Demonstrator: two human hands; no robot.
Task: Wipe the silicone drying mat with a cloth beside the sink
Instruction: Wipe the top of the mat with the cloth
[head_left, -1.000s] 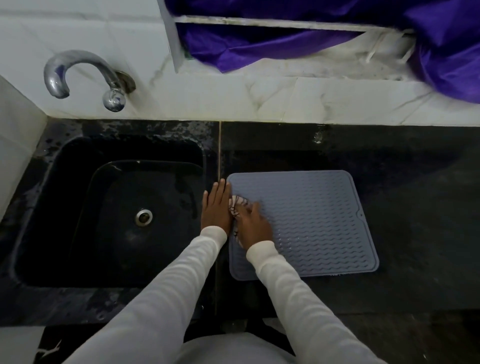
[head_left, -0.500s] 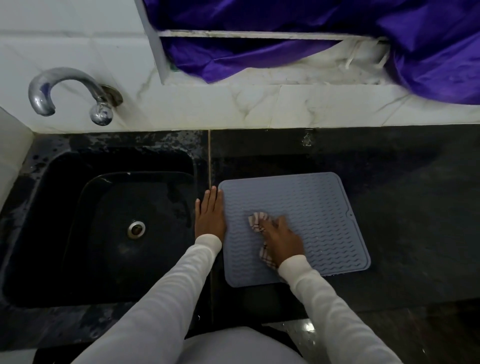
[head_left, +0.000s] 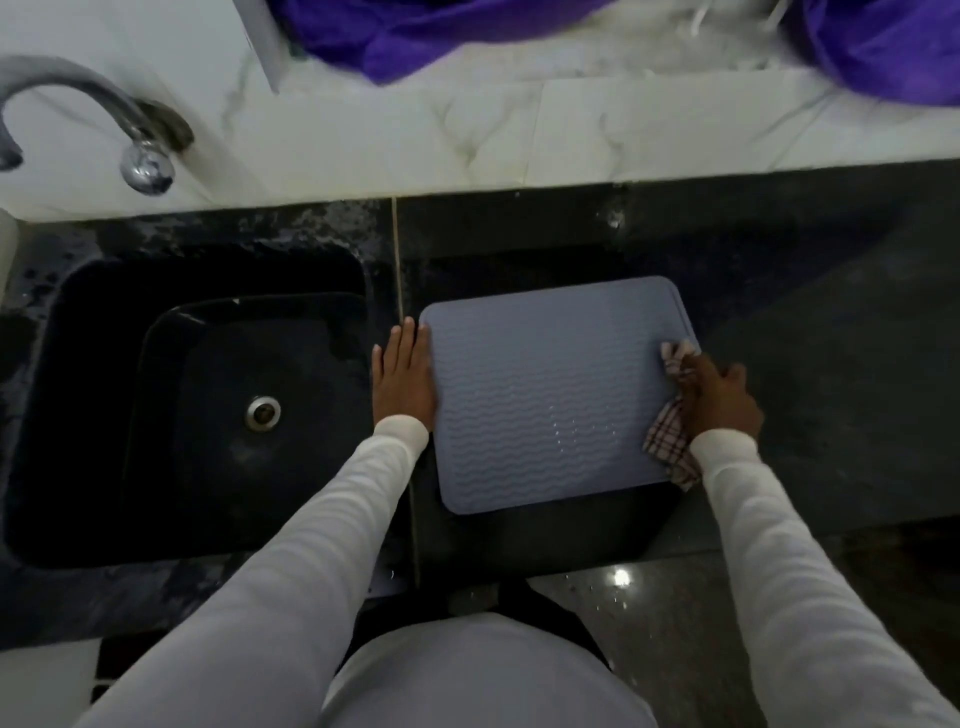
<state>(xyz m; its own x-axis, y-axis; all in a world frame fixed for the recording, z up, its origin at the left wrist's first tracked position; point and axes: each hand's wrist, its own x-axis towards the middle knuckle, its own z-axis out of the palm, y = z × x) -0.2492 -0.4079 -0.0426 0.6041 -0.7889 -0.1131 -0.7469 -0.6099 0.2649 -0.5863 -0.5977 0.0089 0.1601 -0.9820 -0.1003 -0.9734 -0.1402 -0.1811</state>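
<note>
Wiping the mat (head_left: 545, 395) next to the sink (head_left: 208, 395)

My left hand (head_left: 402, 379) lay flat with straight fingers on the mat's left edge, while my right hand (head_left: 719, 397) gripped the checked cloth (head_left: 670, 441) at its right edge on the dark tabletop (head_left: 831, 364).

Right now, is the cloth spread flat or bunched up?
Bunched: the checked cloth is crumpled under the right hand at the mat's right edge.
</note>
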